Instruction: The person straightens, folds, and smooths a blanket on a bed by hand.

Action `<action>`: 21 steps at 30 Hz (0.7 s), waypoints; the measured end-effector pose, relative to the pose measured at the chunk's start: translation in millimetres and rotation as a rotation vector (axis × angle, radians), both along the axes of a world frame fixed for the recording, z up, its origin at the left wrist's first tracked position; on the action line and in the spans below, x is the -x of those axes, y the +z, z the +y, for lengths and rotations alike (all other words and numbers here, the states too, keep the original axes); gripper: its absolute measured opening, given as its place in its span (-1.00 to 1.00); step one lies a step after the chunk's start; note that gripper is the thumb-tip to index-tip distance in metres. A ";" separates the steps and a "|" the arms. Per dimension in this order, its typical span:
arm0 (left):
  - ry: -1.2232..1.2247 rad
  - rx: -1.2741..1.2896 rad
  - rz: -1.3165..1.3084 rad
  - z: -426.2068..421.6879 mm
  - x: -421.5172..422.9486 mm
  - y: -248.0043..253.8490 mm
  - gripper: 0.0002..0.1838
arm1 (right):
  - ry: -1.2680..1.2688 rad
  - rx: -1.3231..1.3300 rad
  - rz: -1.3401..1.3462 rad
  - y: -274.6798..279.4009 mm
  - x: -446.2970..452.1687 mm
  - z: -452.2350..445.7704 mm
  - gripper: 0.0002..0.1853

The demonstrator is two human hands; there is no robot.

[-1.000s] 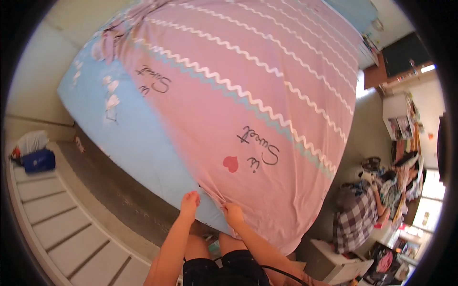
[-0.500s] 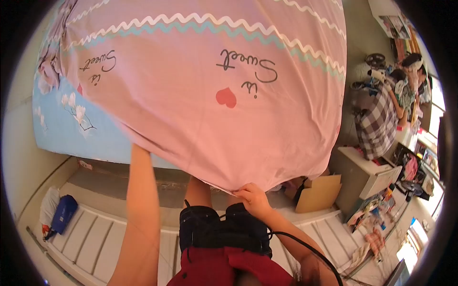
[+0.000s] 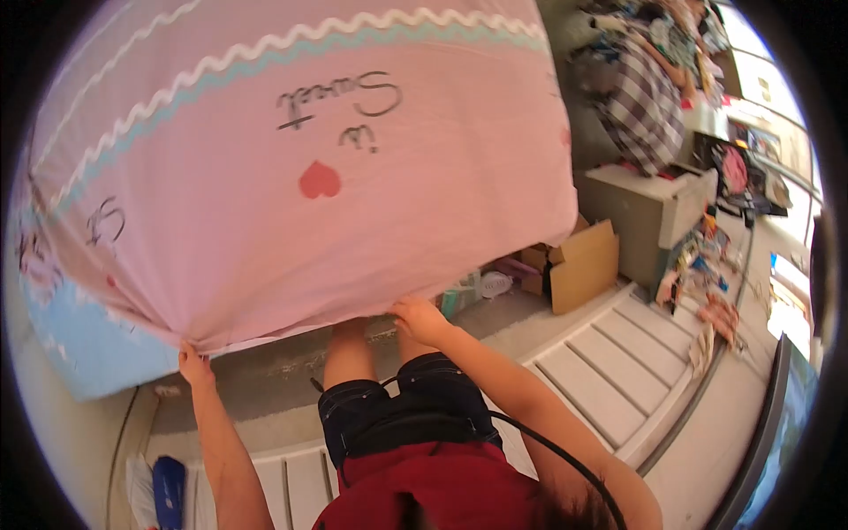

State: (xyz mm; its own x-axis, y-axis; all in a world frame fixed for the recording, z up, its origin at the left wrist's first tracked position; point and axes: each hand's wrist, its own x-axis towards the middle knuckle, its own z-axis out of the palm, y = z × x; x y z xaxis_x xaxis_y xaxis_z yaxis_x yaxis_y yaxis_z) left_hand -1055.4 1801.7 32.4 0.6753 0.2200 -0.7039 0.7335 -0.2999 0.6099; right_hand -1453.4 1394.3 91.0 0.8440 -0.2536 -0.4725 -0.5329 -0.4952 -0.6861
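Note:
A pink bed sheet (image 3: pixel 415 194) with dark lettering, a red heart and white and teal wavy stripes spreads over the bed. At the lower left, a blue mattress cover (image 3: pixel 97 353) shows from beneath it. My left hand (image 3: pixel 196 364) is closed on the sheet's near edge, and creases fan out from its fingers. Farther right along that edge, my right hand (image 3: pixel 420 320) pinches the hem, its fingertips partly hidden by the fabric. Between both hands the hem runs fairly taut above my legs.
Under the bed's right side stand an open cardboard box (image 3: pixel 587 269) and a white object (image 3: pixel 495 283). A cabinet (image 3: pixel 632 216) is beyond, near a checked cloth (image 3: pixel 643 110). A white slatted panel (image 3: pixel 609 358) lies behind me; a screen (image 3: pixel 768 442) stands at lower right.
My left hand has come out from beneath the sheet and drawn its edge down and left, covering more blue. The right hand still grips the hem. The view has turned.

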 end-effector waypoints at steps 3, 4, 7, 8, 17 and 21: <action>0.003 -0.238 0.078 21.1 0.7 -11.2 -0.64 | -0.343 0.004 0.086 10.1 24.1 -48.6 -0.79; 0.026 -0.324 0.114 33.9 2.3 -10.0 -0.63 | -0.509 0.018 0.154 11.5 39.7 -67.6 -0.76; -0.042 -0.348 0.177 27.5 10.4 -1.7 -0.55 | -0.877 0.232 0.180 6.9 102.5 -131.8 -0.76; -0.101 -0.531 0.202 15.8 13.8 -2.1 -0.50 | -0.974 0.315 0.148 -1.2 129.0 -152.0 -0.76; -1.699 -0.332 -0.724 -375.8 213.7 53.5 0.00 | -1.601 0.424 0.070 -58.6 290.7 -313.0 -0.66; -1.927 -0.267 -0.662 -489.6 331.5 42.5 0.20 | -1.803 0.160 0.117 -97.7 343.7 -356.0 -0.53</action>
